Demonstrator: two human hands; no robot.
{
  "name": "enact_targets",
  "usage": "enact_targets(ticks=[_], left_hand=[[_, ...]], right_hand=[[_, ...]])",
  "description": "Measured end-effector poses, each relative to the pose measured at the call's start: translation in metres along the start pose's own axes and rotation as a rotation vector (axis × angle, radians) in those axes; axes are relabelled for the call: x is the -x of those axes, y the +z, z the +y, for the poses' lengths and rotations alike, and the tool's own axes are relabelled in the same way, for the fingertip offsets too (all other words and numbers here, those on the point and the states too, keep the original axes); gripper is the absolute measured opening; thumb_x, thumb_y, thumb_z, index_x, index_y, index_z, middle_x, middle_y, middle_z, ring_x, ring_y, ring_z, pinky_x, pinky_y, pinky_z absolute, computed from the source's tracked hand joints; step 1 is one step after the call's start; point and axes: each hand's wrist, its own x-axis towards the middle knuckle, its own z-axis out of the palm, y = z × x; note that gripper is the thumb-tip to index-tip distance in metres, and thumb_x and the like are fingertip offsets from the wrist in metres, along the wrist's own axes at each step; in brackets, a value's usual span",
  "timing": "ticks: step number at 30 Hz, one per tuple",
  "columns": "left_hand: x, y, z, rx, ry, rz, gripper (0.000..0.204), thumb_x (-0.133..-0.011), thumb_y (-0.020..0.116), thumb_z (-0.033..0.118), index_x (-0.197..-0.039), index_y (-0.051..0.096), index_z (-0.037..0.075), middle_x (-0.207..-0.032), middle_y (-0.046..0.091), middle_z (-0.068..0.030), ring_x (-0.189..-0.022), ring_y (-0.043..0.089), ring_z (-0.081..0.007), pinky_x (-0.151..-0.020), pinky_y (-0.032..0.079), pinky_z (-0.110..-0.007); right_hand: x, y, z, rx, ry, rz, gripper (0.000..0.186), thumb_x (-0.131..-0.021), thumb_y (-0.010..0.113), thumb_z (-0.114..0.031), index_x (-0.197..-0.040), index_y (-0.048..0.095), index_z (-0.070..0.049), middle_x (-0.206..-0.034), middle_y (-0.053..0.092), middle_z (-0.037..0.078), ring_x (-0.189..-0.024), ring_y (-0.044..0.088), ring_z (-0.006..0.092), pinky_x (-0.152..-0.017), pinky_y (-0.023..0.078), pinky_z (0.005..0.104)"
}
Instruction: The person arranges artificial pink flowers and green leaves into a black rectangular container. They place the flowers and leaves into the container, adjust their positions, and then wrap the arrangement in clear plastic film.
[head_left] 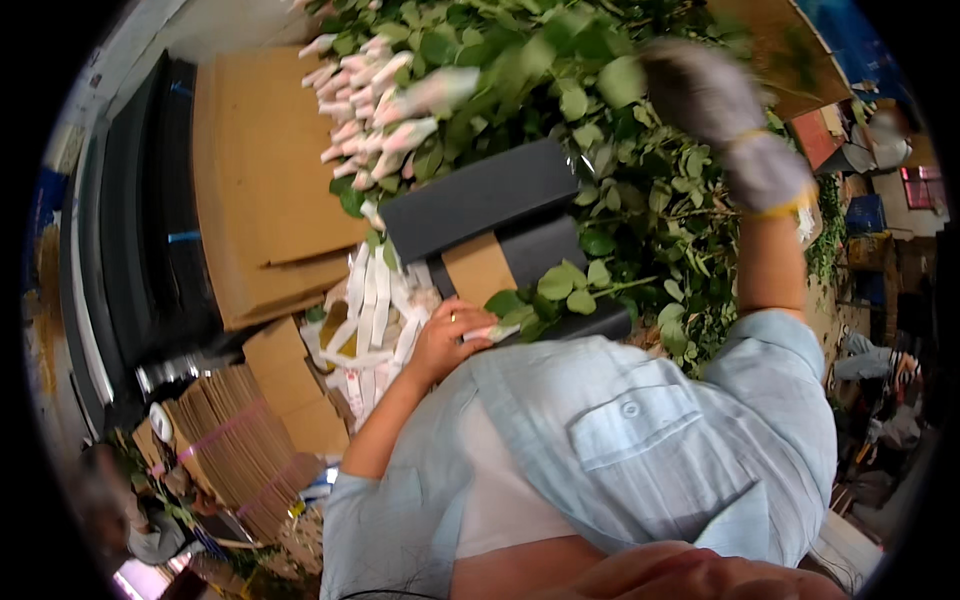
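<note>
My left hand [452,335] rests low in the middle, its fingers closed on a white-wrapped rose [505,328] whose leafy stem lies rightward over a dark grey padded block [590,322]. My right hand [705,95], in a grey glove, is raised at the upper right over a heap of leafy stems [640,200] and is smeared by motion. Pale pink wrapped heads [365,105] fill the upper middle. Another dark grey block [470,195] lies above a cardboard strip [478,265]. White sleeves or strips [375,340] are piled left of my left hand.
Large cardboard sheets [260,180] stand at left beside black machinery [130,230], with strapped flattened cartons [230,450] below. A cardboard panel [790,60] borders the greenery. People are partly visible at lower left [155,535] and right [870,365].
</note>
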Motion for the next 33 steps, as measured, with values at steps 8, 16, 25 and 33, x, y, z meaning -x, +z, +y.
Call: enact_targets(ticks=[8, 16, 25, 33], left_hand=[[0.003, 0.001, -0.006, -0.056, 0.034, 0.099, 0.036, -0.07, 0.083, 0.015, -0.105, 0.075, 0.02, -0.149, 0.033, -0.0209, -0.137, 0.033, -0.0365, -0.108, 0.038, -0.045], [0.003, -0.004, -0.002, -0.035, 0.045, 0.058, 0.031, -0.072, 0.081, 0.014, -0.103, 0.076, 0.017, -0.126, 0.057, -0.0129, -0.116, 0.055, -0.0307, -0.096, 0.046, -0.036], [0.009, 0.014, -0.02, -0.105, 0.176, 0.234, 0.036, -0.06, 0.09, 0.009, -0.092, 0.077, 0.022, -0.157, 0.009, -0.0164, -0.129, 0.044, -0.0368, -0.1, 0.049, -0.043], [0.009, 0.012, -0.007, -0.061, 0.12, 0.293, 0.03, -0.064, 0.087, 0.009, -0.09, 0.078, 0.02, -0.155, 0.015, -0.0133, -0.129, 0.043, -0.0351, -0.104, 0.045, -0.043]], right_hand=[[0.13, 0.014, -0.035, -0.28, 0.066, -0.487, 0.022, -0.082, 0.068, -0.008, -0.104, 0.069, -0.009, -0.095, 0.071, 0.011, -0.083, 0.07, 0.0245, -0.073, 0.058, 0.0342], [0.076, 0.032, -0.032, -0.164, 0.286, -0.31, 0.028, -0.089, 0.061, -0.02, -0.117, 0.065, -0.013, -0.103, 0.069, 0.013, -0.094, 0.068, 0.026, -0.081, 0.055, 0.035], [0.015, 0.108, 0.068, 0.25, 0.24, -0.629, 0.032, -0.088, 0.061, -0.013, -0.12, 0.064, -0.016, -0.12, 0.064, 0.007, -0.107, 0.063, 0.027, -0.094, 0.051, 0.0372], [0.051, -0.133, 0.139, 0.462, 0.421, -0.289, 0.036, -0.098, 0.047, -0.034, -0.118, 0.064, -0.009, -0.103, 0.067, 0.013, -0.094, 0.065, 0.0257, -0.081, 0.049, 0.0409]])
